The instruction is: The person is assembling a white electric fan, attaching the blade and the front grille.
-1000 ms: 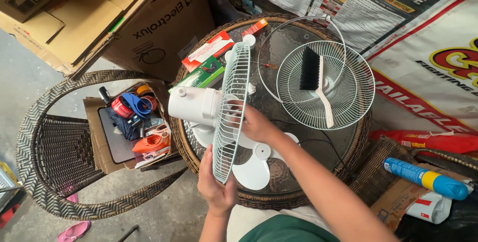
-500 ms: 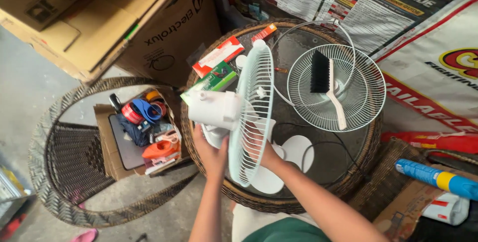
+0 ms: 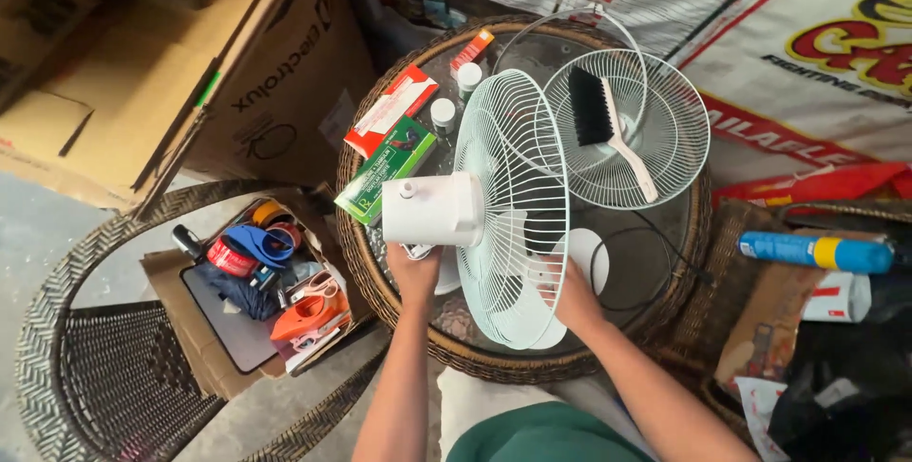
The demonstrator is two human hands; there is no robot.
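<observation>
Holding the white fan motor housing (image 3: 432,208) from below with our left hand (image 3: 414,275), fingers wrapped under it; right hand (image 3: 568,297) pinches the attached wire guard (image 3: 513,206) at its lower rim. Both sit over the round wicker table (image 3: 394,301). Risk as we judge it: the thin guard wires flex, so the top-heavy motor could tip. Behind the guard, a second grille (image 3: 665,153) carrying a brush (image 3: 604,128) crowds it; the black cord (image 3: 632,272) beside it could snag.

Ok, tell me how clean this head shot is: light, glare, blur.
Head view: soft, even daylight with no hard shadows; faint sheen on the glass table; fan grille wires stay crisp, both hands sharp; straight box edges at the left bow slightly from the wide lens.
</observation>
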